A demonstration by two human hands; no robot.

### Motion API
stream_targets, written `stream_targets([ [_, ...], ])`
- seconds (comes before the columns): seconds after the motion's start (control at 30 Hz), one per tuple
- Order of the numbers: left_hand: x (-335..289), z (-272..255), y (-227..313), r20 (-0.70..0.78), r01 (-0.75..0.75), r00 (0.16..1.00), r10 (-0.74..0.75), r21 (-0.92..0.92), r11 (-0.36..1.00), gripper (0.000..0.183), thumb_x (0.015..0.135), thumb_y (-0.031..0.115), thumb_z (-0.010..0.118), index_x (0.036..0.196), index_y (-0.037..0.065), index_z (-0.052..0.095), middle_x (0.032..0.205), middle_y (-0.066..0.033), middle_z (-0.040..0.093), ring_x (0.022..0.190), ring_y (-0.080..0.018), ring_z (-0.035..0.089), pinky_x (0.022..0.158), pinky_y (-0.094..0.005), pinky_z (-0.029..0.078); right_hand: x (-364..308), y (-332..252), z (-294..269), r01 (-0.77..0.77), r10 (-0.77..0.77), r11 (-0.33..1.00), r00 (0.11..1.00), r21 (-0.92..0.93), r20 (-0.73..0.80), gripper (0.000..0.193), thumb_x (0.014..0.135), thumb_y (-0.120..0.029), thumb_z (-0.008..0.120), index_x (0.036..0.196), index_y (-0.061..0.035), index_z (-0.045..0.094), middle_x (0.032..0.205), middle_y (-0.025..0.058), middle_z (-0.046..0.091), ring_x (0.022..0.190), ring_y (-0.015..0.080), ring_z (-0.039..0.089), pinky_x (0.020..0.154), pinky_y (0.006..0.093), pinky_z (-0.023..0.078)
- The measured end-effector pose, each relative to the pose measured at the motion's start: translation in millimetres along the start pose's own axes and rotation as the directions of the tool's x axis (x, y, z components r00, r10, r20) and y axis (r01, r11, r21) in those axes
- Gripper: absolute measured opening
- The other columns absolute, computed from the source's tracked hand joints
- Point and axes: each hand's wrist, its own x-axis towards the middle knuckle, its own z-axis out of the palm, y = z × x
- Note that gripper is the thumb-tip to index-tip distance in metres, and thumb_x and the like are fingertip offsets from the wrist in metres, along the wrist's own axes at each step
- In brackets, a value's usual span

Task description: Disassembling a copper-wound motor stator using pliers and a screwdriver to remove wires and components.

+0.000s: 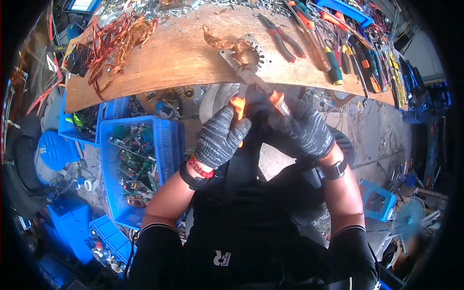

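Observation:
Both my hands wear grey knitted gloves. My left hand (220, 138) is wrapped round one orange handle of a pair of cutters (248, 76), and my right hand (303, 126) grips the other. The handles are spread apart, and the metal head points away from me over the bench's near edge. At its tip lies a metal motor stator (231, 59) with toothed edge plates and a copper winding (247, 54). A loose tail of copper wire sticks out to its far left. Whether the blades touch the winding, I cannot tell.
On the wooden bench (179, 63), a heap of copper wire (116, 46) lies left. Pliers (282, 38) and several screwdrivers (333, 65) lie right; metal scraps line the far edge. Below left stands a blue crate (169, 150) of circuit boards. A small fan (410, 216) is at lower right.

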Motion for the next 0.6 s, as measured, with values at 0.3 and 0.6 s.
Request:
stream_targets([
  [0.3, 7.4, 12.0, -16.7, -0.019, -0.066, 0.998, 0.068, 0.06, 0.996, 0.041, 0.095, 0.027, 0.069, 0.123, -0.001, 0.061, 0.082, -0.022, 0.069, 0.074, -0.0408, 0.068, 0.067, -0.0464, 0.055, 3.2, -4.5, -8.4, 0.294, -0.317, 0.743, 0.946, -0.602, 0.071, 0.042, 0.089, -0.021, 0.076, 0.125, 0.0001, 0.066, 0.103, 0.0203, 0.073, 0.095, 0.0272, 0.071, 0.084, 0.0392, 0.054],
  [0.6, 9.4, 7.2, -17.4, 0.077, 0.158, 0.987, -0.144, -0.223, 0.962, 0.037, 0.098, 0.026, 0.066, 0.121, -0.003, 0.062, 0.096, -0.0246, 0.071, 0.086, -0.0409, 0.07, 0.074, -0.0438, 0.055, 10.5, 33.7, -19.7, 0.497, -0.462, 0.612, 0.856, -0.616, 0.231, 0.041, 0.087, -0.016, 0.077, 0.125, -0.006, 0.067, 0.119, 0.0179, 0.069, 0.106, 0.0346, 0.068, 0.09, 0.0408, 0.055],
])
